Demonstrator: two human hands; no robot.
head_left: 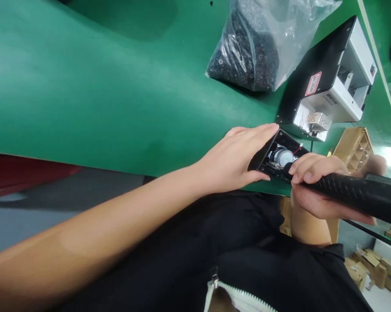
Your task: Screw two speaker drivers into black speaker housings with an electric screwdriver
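My left hand (pixel 237 158) grips a small open black housing (pixel 278 155) at the near edge of the green table; a round silver speaker part and thin wires show inside it. My right hand (pixel 315 186) is wrapped round the black textured handle of a power screwdriver (pixel 354 193), whose tip points into the housing. The fingers of both hands are closed on what they hold.
A clear plastic bag of small black parts (pixel 254 43) lies at the back of the green table (pixel 117 86). A black-and-white machine (pixel 332 82) stands right of it. A cardboard divider tray (pixel 354 147) and boxes (pixel 374 268) sit at the right.
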